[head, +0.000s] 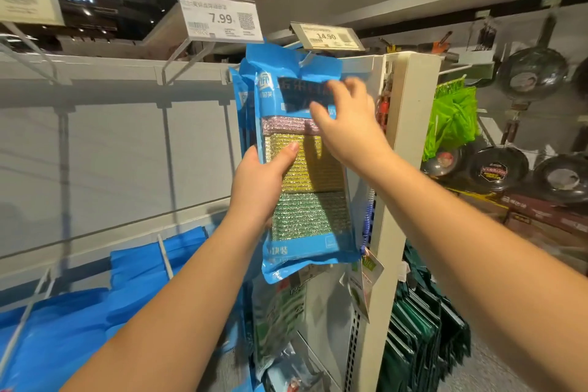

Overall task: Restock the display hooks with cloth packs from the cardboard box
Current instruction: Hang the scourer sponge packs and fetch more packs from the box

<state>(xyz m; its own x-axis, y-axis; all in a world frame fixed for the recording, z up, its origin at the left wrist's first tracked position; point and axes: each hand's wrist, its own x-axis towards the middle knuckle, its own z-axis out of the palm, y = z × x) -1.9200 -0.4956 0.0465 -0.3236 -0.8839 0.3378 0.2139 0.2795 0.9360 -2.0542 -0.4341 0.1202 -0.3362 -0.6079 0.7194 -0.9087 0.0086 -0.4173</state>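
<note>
A blue cloth pack point(305, 188) with pink, yellow and green cloths showing through its window hangs high at a display hook under the 14.90 price tag point(326, 36). My left hand point(261, 183) grips the pack's left edge at mid height, thumb on the front. My right hand point(346, 124) lies against the pack's upper right front, fingers spread and blurred. More blue packs point(243, 99) hang just behind it on the same hook. The cardboard box is out of view.
A 7.99 price tag point(219, 16) stands on a bare hook to the left. Blue bags point(152, 267) hang lower left. A white shelf post point(404, 169) stands right of the pack. Frying pans point(531, 73) and green bags point(451, 118) hang on the right.
</note>
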